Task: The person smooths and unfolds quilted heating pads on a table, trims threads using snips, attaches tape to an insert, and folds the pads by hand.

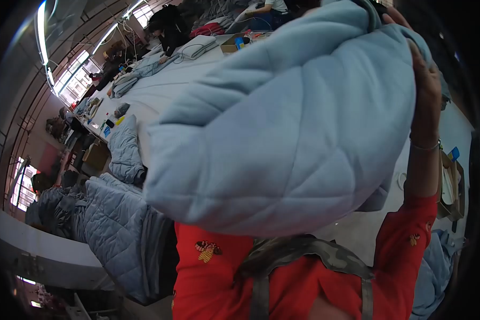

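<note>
A light blue quilted padded garment [304,128] is raised close to the camera and fills the middle of the view. At its upper right edge my right hand [425,74] grips the fabric, fingers closed on it and the forearm upright. The garment hangs folded and puffed out, its lower edge level with my chest. My left hand is hidden behind the garment; only the red upper sleeve on that side shows.
A long white worktable [168,85] runs to the far left. Folded quilted pieces [117,224] are piled at left. A box with tools [452,186] stands at right, near more blue fabric [434,272]. A co-worker [168,34] leans over the table's far side.
</note>
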A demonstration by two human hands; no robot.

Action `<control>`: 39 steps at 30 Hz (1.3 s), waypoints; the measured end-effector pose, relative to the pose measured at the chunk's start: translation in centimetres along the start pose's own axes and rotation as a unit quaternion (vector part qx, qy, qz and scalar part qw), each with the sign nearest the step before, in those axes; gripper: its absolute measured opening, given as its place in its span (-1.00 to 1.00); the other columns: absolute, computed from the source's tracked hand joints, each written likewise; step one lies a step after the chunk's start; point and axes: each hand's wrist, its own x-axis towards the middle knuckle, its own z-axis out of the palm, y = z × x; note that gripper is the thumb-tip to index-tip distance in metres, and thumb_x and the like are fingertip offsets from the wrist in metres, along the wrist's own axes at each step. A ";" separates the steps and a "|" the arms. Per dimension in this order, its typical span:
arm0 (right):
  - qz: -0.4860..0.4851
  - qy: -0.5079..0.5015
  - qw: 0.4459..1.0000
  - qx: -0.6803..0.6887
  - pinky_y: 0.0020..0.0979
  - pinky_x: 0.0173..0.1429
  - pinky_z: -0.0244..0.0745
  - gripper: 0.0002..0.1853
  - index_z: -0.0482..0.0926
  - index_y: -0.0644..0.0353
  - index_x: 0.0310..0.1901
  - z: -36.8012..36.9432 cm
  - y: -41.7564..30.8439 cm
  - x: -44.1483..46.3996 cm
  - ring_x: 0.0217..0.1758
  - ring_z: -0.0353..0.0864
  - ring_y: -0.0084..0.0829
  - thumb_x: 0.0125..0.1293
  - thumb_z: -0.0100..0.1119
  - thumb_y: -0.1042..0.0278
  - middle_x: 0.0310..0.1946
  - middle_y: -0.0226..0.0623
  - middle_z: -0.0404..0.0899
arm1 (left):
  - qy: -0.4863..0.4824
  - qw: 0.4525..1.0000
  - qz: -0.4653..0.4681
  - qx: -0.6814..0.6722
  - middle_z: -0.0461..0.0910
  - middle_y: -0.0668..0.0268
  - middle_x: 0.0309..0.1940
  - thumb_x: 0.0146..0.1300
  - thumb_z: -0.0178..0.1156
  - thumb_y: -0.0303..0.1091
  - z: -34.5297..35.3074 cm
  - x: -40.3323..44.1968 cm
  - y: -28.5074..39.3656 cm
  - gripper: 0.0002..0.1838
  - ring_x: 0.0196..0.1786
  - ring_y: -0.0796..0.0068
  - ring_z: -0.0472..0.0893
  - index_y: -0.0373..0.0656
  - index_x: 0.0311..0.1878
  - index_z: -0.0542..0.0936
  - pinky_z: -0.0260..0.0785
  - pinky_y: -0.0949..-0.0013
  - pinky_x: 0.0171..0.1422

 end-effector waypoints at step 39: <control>-0.015 0.350 0.784 -0.513 -0.47 -0.02 0.47 -0.51 0.51 0.27 -0.06 -5.7 -13.6 -8.2 -0.15 0.56 -0.45 -0.13 0.39 0.45 -0.18 -0.24 0.58 | -0.343 0.811 -0.381 -0.282 0.55 0.37 -0.34 0.23 0.11 -0.28 10.4 2.3 -30.0 -0.86 -0.31 0.60 0.50 -0.13 -0.27 0.51 0.33 0.55 -0.26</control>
